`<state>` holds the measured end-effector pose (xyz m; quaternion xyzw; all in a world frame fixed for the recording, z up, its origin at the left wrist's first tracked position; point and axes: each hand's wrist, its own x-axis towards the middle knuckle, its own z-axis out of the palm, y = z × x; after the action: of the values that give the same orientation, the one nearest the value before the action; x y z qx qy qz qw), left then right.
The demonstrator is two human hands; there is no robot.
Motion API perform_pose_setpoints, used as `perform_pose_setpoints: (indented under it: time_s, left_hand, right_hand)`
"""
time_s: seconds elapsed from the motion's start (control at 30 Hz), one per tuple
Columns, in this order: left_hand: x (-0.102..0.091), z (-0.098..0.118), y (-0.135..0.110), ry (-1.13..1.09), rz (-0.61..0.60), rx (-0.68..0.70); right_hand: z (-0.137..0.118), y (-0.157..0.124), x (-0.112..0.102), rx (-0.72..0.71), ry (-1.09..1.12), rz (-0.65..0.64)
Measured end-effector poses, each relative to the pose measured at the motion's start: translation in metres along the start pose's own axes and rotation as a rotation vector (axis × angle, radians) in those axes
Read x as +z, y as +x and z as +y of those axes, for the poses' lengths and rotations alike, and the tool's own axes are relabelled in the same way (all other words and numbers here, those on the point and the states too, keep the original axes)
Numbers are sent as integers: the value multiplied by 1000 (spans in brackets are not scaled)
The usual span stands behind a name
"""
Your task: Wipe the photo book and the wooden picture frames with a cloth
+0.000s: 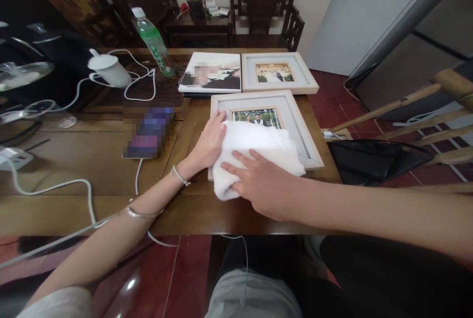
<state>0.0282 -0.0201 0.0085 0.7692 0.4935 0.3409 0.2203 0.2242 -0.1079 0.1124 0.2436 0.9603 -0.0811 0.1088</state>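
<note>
1. The pale wooden photo frame lies mid-frame on the brown wooden table, partly under a folded white cloth.
2. The left hand braces its left edge; whether it grips, I cannot tell.
3. The right hand spreads open fingers over the cloth.
4. This looks like wiping; another stroke calls for light, even pressure.

Two hands: one left hand, one right hand. One cloth under the right. Two frames, one beneath both hands and one beyond them, with one picture beside the farther. Two bracelets behind the left hand; left of it, one phone, one cup, one bottle.
</note>
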Motion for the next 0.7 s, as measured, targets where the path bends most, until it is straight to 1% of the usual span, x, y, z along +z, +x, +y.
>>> perform_pose_setpoints:
  time_s: [0.1, 0.2, 0.3, 0.37, 0.5, 0.6, 0.7]
  left_hand:
    - [0, 2, 0, 21, -23, 0]
    - [0, 4, 1, 13, -27, -6]
    - [0, 5, 2, -20, -29, -39]
    - [-1, 7, 3, -48, -41, -81]
    - [-3, 9, 4, -77, -42, -123]
    - [-3, 7, 3, -71, -23, -108]
    - [-1, 4, 2, -35, 2, -44]
  right_hand:
    - [3, -18, -5, -4, -22, -19]
    - [11, -34, -15, 74, -14, -77]
    - [12, -40, -20, 122, -19, -104]
    - [8, -32, -20, 97, -24, -80]
    - [-3, -2, -19, 4, -15, -37]
    - [-5, 15, -20, -39, 4, -47]
    - [0, 17, -20, -27, 39, -28]
